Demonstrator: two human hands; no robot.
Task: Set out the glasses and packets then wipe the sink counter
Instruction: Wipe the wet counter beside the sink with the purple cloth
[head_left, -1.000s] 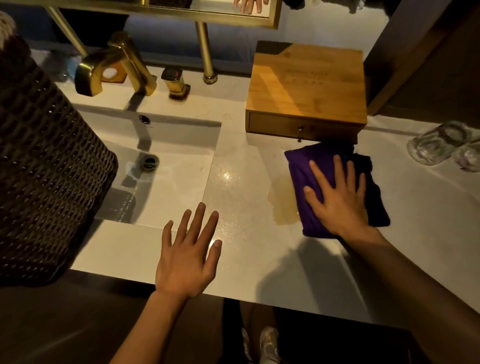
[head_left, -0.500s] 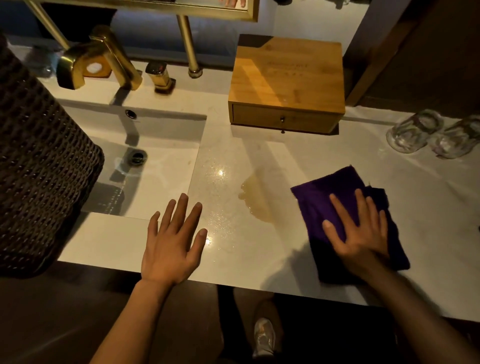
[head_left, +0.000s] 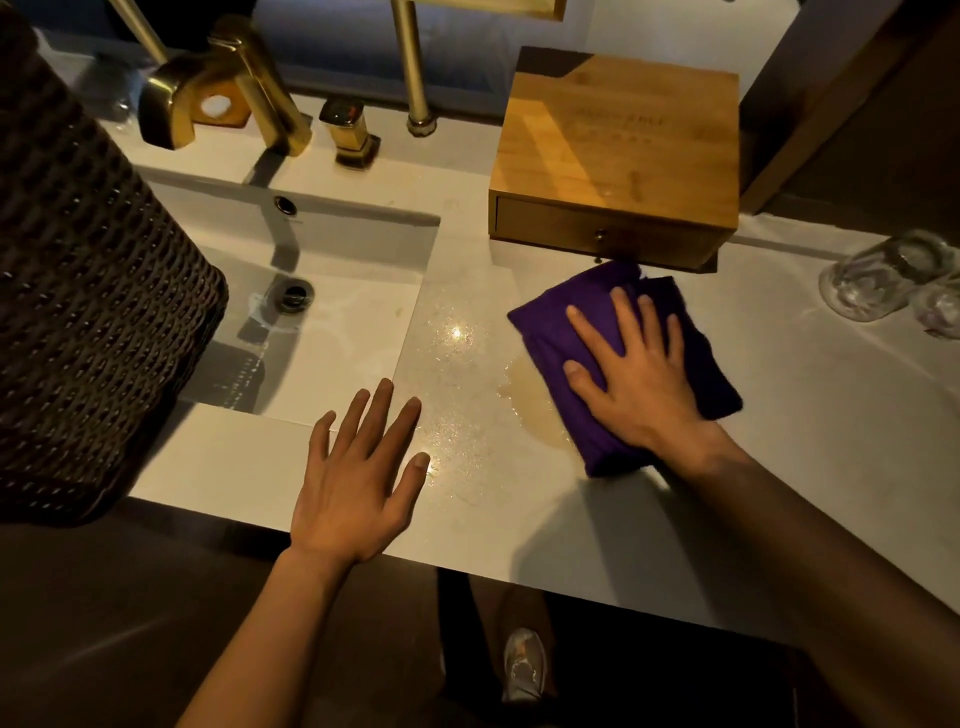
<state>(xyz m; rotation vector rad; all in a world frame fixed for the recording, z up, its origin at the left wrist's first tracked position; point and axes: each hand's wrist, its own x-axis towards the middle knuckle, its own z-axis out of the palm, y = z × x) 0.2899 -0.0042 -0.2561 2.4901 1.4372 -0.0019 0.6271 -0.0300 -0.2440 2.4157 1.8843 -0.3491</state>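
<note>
Fingers (head_left: 597, 332) of the right hand (head_left: 636, 387) spread flat, palm down, pressing on one folded purple cloth (head_left: 550, 332); nothing gripped, just pressed. Fingers of the left hand (head_left: 353, 480) also spread flat, palm down on the bare tabletop (head_left: 831, 441) near its front edge, holding nothing.

Cloth lies on the tabletop right of the sink basin (head_left: 332, 332), its far corner just in front of the wooden drawer box (head_left: 615, 156). One yellowish liquid puddle (head_left: 530, 405) sits at the cloth's left edge, partly under it. Wet sheen and droplets (head_left: 457, 338) between puddle and sink.

Two clear glasses (head_left: 878, 280) at the far right of the tabletop, close together, well apart from the cloth; the second (head_left: 940, 309) is cut by the frame edge. They look tipped or upside down, cannot tell which. No packets in view.

One wooden box with one drawer and one small knob (head_left: 600, 236), at the back of the tabletop. One gold faucet (head_left: 218, 83) behind the sink, one gold handle (head_left: 350, 132) beside it, one gold upright post (head_left: 413, 67) further right. One drain (head_left: 291, 293) in the basin, one overflow hole (head_left: 285, 204) above it. One dark woven basket (head_left: 88, 291) at left, overlapping the sink's left side. One shoe (head_left: 524, 667) on the floor below the tabletop edge.
</note>
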